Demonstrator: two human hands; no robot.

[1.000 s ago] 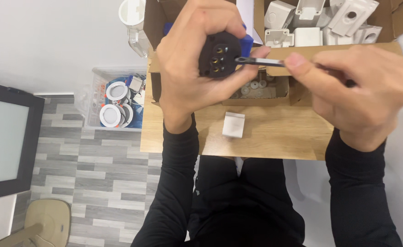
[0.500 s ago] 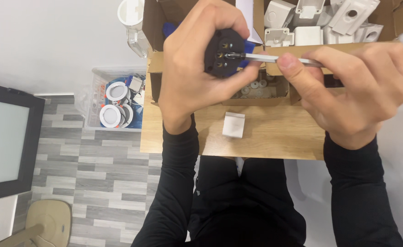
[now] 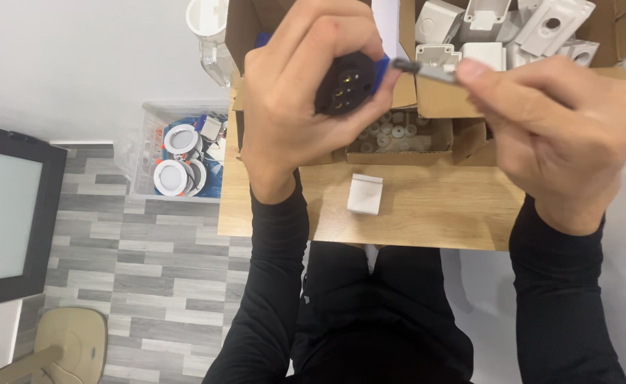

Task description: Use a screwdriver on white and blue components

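Note:
My left hand [image 3: 292,107] grips a round black socket part [image 3: 343,84] with brass contacts on its face and a blue piece behind it. My right hand [image 3: 555,128] holds a screwdriver [image 3: 427,70]; its metal shaft points left and its tip sits just right of the black part, apart from it. Both hands hover above a wooden table [image 3: 427,210]. A small white square part [image 3: 365,193] lies on the table below the hands.
A cardboard box [image 3: 398,146] with several small round white pieces sits under the hands. Another box holds white plastic housings [image 3: 498,28] at the top right. A clear bin of round white fittings [image 3: 178,156] stands on the grey floor at left, beside a dark panel [image 3: 7,213].
The screwdriver tip has pulled back to the right, out of the black part's face. Both hands have risen slightly toward the top of the view.

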